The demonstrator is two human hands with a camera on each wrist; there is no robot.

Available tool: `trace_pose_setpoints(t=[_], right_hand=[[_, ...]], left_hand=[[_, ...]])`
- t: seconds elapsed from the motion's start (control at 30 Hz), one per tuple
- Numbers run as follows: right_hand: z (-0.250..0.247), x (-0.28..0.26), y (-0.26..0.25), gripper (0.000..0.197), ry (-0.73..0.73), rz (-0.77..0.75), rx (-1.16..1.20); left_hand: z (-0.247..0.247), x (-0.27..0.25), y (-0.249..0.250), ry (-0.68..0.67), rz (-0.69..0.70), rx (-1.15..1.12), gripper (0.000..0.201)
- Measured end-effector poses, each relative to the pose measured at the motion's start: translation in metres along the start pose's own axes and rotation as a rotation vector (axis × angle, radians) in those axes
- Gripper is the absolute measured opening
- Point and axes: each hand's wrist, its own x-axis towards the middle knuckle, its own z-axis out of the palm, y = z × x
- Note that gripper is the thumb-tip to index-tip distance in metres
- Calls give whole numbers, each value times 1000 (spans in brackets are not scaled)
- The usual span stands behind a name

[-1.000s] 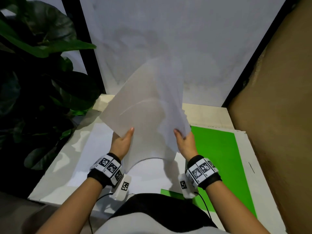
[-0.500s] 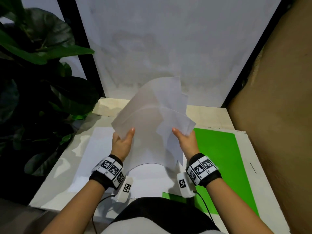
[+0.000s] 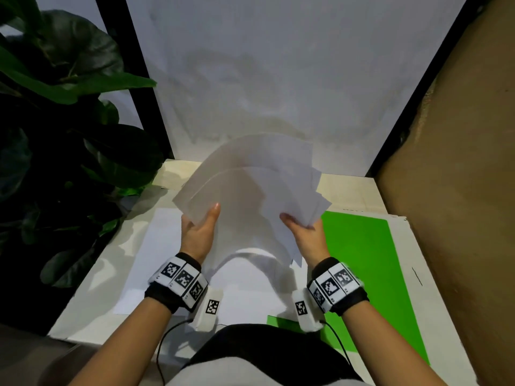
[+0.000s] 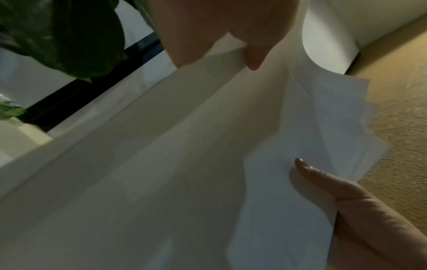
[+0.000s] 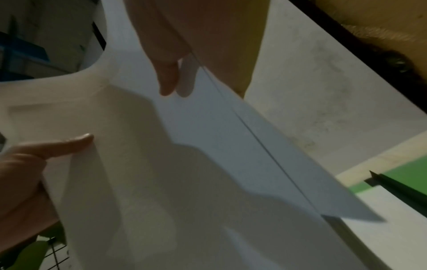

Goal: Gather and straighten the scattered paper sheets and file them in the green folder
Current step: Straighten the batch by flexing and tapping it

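A loose bundle of several white paper sheets (image 3: 250, 188) arches above the table, its edges fanned and uneven on the right. My left hand (image 3: 199, 232) grips the bundle's left edge with the thumb on top; my right hand (image 3: 305, 234) grips the right edge the same way. In the left wrist view the sheets (image 4: 208, 164) fill the frame, with the right hand's thumb (image 4: 307, 169) pressed on them. The right wrist view shows the sheets (image 5: 208, 146) and the left hand's thumb (image 5: 69, 144). The green folder (image 3: 362, 260) lies flat on the table to the right, below my right hand.
A white sheet (image 3: 156, 246) lies flat on the white table (image 3: 92, 296) under my left hand. A large dark-leaved plant (image 3: 55, 135) crowds the left side. A brown wall (image 3: 459, 190) stands close on the right, and a pale panel (image 3: 264, 65) rises behind the table.
The bundle of sheets has come down from a tall upright curve to a lower arch, and its right edges have fanned out. Both hands have kept their grip on the edges.
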Motion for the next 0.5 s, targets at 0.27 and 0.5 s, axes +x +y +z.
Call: trace_pose_setpoints(t=[0.27,0.5], right_hand=[[-4,7,-1,33,23,-51,-1],[1,6,-21,37,-3,-122,-9]], left_hand=[[-4,2,-12,-72,1,33,38],[-3,8,3,-97,104,-46,55]])
